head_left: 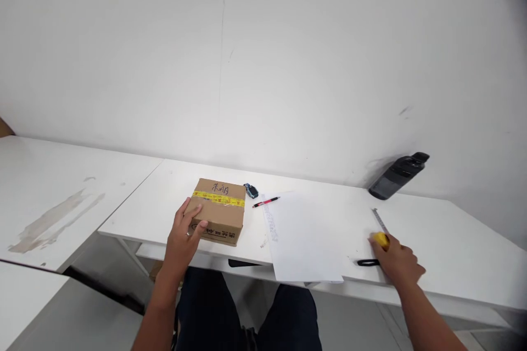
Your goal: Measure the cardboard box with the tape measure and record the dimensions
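A small cardboard box (222,209) with a yellow tape band and handwriting on top sits near the front edge of a white table (329,203). My left hand (186,233) lies on its near left corner, fingers spread over the top and side. My right hand (395,260) is closed on a yellow tape measure (382,239) at the right; its metal blade (379,220) sticks out away from me and a black strap (368,262) trails to the left. A white sheet of paper (304,238) lies between my hands.
A red and black pen (265,202) and a small dark object (251,191) lie just behind the box. A black bottle (398,175) leans against the wall at back right. Another white table (61,197) with smears adjoins on the left. My legs show below the table edge.
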Tool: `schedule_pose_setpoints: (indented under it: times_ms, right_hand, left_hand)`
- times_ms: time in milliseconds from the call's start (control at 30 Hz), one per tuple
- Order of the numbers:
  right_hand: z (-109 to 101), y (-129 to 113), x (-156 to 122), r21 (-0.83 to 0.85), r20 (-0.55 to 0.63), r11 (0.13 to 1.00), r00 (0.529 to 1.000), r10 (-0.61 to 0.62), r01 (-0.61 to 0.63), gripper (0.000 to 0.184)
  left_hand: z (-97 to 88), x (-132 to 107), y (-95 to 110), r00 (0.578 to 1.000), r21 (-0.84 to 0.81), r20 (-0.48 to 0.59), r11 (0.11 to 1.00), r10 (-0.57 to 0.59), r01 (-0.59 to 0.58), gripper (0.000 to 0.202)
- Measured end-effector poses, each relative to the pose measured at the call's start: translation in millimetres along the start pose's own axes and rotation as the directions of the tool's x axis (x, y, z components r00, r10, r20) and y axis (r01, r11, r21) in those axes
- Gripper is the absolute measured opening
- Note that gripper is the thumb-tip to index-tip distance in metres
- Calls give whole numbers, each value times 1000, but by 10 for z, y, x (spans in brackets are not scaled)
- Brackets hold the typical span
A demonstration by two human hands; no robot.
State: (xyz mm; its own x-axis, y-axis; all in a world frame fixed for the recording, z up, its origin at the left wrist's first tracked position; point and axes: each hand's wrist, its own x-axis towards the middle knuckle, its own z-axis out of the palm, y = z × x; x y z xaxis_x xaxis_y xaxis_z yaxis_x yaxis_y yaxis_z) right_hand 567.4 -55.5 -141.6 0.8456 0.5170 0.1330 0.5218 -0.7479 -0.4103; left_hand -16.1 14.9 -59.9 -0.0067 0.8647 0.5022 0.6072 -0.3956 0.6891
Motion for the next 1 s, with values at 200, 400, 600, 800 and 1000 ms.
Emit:
schedule_pose_setpoints:
  times_ms: [200,400,600,800,1000]
  right_hand:
    - [-466,-1129,-961,773,-58,591,953,-298,231,59]
    - [-759,-2390,-2068,875,132,385,622,-772,293,48]
    - [-630,-2795,-2176,868,206,348,381,-902,354,44]
    - [-551,-2793,-2015,900,252,351,348,-903,259,51]
    - [-558,-2737,-1995,914,256,334,314,-914,228,49]
  left_hand:
    - [59,59,32,1000,-63,18,998,3,-2,39]
    - [116,77,2,1000,-153,20,988,16,-13,39]
    - [87,75,17,997,-179,69,983,-22,34,39]
    - [99,98,22,997,-199,67,979,-41,53,39]
    - [102,99,20,995,-223,69,971,-69,83,40]
